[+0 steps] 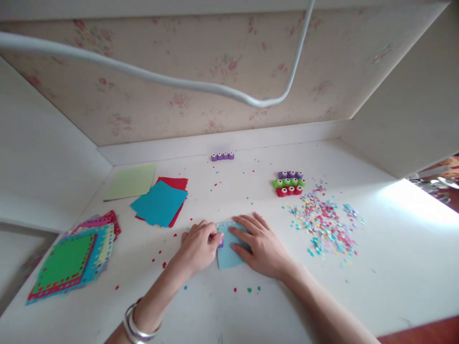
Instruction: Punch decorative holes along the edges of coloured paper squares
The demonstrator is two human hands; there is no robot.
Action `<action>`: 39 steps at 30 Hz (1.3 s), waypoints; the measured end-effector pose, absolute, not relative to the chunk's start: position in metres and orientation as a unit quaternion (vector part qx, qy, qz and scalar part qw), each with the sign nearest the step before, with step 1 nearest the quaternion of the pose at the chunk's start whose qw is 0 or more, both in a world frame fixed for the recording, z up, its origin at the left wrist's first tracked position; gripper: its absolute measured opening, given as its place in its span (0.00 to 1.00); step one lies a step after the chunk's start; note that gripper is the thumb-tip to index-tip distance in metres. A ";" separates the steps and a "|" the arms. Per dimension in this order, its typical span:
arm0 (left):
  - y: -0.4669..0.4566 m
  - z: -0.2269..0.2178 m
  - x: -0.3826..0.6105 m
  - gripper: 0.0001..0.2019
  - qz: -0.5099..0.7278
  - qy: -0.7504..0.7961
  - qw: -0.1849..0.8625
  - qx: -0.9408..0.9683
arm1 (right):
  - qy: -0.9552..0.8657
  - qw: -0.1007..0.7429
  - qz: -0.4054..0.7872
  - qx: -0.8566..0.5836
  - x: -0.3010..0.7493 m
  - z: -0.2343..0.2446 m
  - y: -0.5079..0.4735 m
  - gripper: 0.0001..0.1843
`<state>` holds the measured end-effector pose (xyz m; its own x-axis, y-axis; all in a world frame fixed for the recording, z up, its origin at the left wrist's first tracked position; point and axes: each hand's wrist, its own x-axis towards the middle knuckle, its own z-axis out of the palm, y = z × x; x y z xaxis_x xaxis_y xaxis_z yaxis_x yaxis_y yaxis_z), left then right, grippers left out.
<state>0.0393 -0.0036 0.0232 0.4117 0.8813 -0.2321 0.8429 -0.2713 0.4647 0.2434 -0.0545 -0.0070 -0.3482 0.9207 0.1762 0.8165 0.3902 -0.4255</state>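
Far left of the light blue paper (226,258), at the table (215,315) edge, lies a stack of coloured sheets (71,260) with punched borders, a green one on top; its lower layers are mostly covered. Behind that, still left of the paper, a pale green sheet (131,181) lies flat, then a teal sheet (159,203) over a red sheet (176,183) of which only the edges show. My left hand (197,246), with bangles (134,327) on its wrist, rests just left of the paper, its fingers curled close together and pinching a small purple punch (220,243) at the paper's left edge; the punch is almost wholly hidden by my fingertips. The paper lies flat in front of me in the middle of the table, its long axis running away from me and leaning slightly left, with a row of tiny holes along the far edge. My right hand (260,243) lies flat on its right half, fingers spread and pointing left, so that side of the sheet is covered. Behind the paper, near the back wall, sits a row of purple punches (223,156). Right of the paper and further back stand three rows of punches (289,183), purple, green and red, and right of the paper spreads a loose heap of confetti (326,229), its shapes too small to make out.
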 end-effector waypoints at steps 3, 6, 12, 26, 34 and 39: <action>-0.003 0.022 0.036 0.12 0.070 0.524 0.266 0.806 | -0.810 0.196 0.136 -0.536 0.244 -0.006 -0.055 0.21; -0.003 0.020 0.033 0.13 0.110 0.501 0.284 0.810 | -0.809 0.198 0.141 -0.536 0.244 -0.005 -0.055 0.21; -0.003 0.022 0.032 0.17 0.118 0.527 0.296 0.788 | -0.808 0.203 0.147 -0.533 0.245 -0.004 -0.055 0.20; -0.011 0.022 0.026 0.13 0.195 0.488 0.310 0.792 | -0.810 0.209 0.142 -0.529 0.245 -0.001 -0.056 0.20; -0.020 0.019 0.022 0.10 0.197 0.446 0.252 0.836 | -0.811 0.208 0.139 -0.529 0.245 -0.003 -0.055 0.20; -0.020 0.029 0.028 0.09 0.134 0.447 0.226 0.855 | -0.811 0.208 0.140 -0.529 0.246 -0.004 -0.056 0.20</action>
